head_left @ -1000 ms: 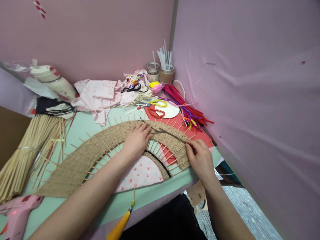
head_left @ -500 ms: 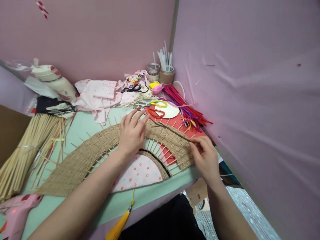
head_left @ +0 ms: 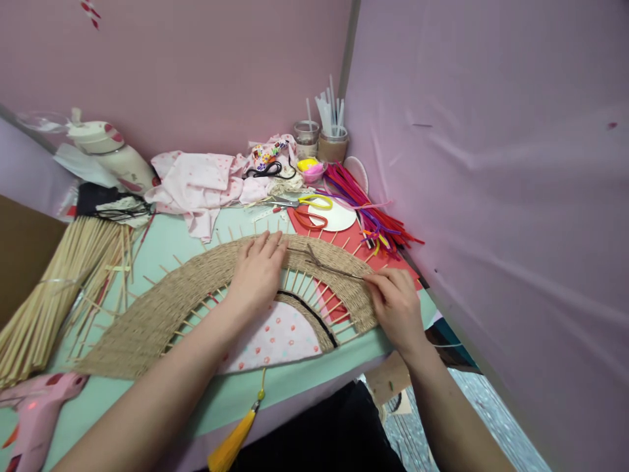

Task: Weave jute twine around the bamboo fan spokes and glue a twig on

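A thin brown twig (head_left: 339,270) with a small fork lies across a woven straw-coloured band (head_left: 162,311) shaped like a wide arch. My right hand (head_left: 398,303) pinches the twig's right end near the band's right side. Flat on the top of the arch rests my left hand (head_left: 259,272), fingers stretched out, with the twig's left end reaching to its fingertips. The band is woven over thin sticks that stick out along its outer edge. Inside the arch sits a half-round of pink-dotted white fabric (head_left: 275,337) with a black-edged rim. A yellow tassel (head_left: 236,432) hangs from its lower edge.
Scissors with yellow handles (head_left: 314,202) and red-handled scissors (head_left: 312,220) lie behind the arch. Pipe cleaners (head_left: 363,196) are heaped at the back right. A stick bundle (head_left: 54,288) and a pink glue gun (head_left: 42,413) occupy the left. A bottle (head_left: 115,157) leans behind.
The twig has come down lower across the band, its right end shifting left with my right hand. My left hand's fingers have flattened against the weave.
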### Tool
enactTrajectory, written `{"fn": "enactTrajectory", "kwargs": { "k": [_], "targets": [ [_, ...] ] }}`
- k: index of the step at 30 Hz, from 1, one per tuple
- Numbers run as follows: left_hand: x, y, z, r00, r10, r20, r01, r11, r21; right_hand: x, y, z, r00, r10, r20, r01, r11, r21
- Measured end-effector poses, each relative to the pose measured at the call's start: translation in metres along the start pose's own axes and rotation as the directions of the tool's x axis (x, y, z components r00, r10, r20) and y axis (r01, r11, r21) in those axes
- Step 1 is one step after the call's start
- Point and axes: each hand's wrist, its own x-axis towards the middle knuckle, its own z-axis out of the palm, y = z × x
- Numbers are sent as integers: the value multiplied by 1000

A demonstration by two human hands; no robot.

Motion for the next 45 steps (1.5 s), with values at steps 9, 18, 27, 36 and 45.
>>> {"fn": "enactTrajectory", "kwargs": {
  "k": [9,18,27,36,45],
  "targets": [
    [-3,-20,-1,999,-53,-13,51,989,-139,-4,1,-9,998,26,51,-25,999,-31],
    [-2,-45,-11,992,-123,-37,114,976,-187,-9,8,-12,996,86,33,-84,994,-69],
    [10,-29,9,992,112,65,-103,985,-139,-10,14,-13,986,148,72,-145,988,-49],
    [9,-29,9,995,84,63,-77,992,-105,-4,10,-8,974,186,127,-190,982,18],
    [10,-31,13,993,94,77,-85,990,-113,-3,-1,-16,977,192,91,-183,978,-98]
  ]
}}
